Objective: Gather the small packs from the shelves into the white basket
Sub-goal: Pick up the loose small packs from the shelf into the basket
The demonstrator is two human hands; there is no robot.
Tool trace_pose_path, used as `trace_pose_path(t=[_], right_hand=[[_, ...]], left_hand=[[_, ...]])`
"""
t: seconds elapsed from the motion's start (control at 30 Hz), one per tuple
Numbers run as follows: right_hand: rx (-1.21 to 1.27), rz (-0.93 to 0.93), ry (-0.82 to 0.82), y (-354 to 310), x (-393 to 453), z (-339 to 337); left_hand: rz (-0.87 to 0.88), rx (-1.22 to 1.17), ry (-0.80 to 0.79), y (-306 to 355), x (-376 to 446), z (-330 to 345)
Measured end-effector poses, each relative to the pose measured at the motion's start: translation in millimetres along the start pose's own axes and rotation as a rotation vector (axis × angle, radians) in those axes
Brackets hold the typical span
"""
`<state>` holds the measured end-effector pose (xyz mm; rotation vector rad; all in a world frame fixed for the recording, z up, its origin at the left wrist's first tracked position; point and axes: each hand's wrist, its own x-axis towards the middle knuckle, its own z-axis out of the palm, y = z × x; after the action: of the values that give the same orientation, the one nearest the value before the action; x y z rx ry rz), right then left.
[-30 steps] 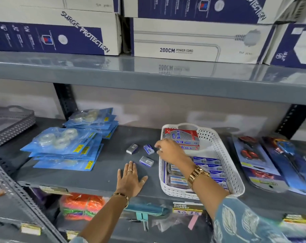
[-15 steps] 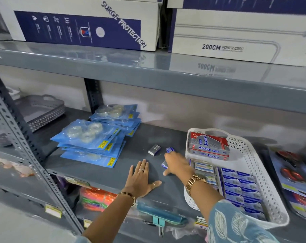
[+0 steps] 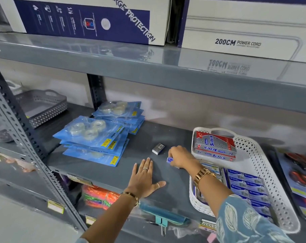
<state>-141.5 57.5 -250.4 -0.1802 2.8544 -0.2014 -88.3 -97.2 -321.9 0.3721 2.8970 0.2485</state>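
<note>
Glossy grey metal shelf [image 3: 113, 55], perforated white plastic basket [image 3: 264, 165], shiny clear film over tape packs [image 3: 90, 132].

This is a shop, most likely a supermarket's stationery and electrical aisle. Grey slotted-steel shelving [image 3: 148, 67] runs across the frame. Along the top sit boxed power strips [image 3: 89, 18] printed "Surge Protection" and "200CM Power Cord". At centre left lie stacked blister packs of tape [image 3: 94, 135] with yellow price stickers [image 3: 107, 142]. Price labels [image 3: 55, 206] are clipped to the shelf edges at lower left.
</note>
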Motion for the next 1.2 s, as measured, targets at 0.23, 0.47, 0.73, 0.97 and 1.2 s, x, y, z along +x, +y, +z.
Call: trace_pose_path(t=[0.23, 0.47, 0.73, 0.97, 1.2], right_hand=[[0.186, -0.008, 0.075, 1.8, -7.0, -5.9], [0.479, 0.020, 0.174, 13.9, -29.9, -35.4], [0.400, 0.209, 0.122, 86.0, -86.5, -66.6], [0.189, 0.382, -0.086, 159.7, -138.2, -43.2], [0.187, 0.452, -0.051, 183.8, -157.3, -18.4]], left_hand=[[-0.010, -0.007, 0.007, 0.8, 0.3, 2.5], [-0.003, -0.003, 0.022, 16.2, -2.9, 4.1], [0.075, 0.027, 0.005, 58.1, -4.8, 15.1], [0.017, 0.021, 0.059, 76.4, -3.6, 21.7], [-0.020, -0.014, 0.043, 84.5, -3.7, 21.2]])
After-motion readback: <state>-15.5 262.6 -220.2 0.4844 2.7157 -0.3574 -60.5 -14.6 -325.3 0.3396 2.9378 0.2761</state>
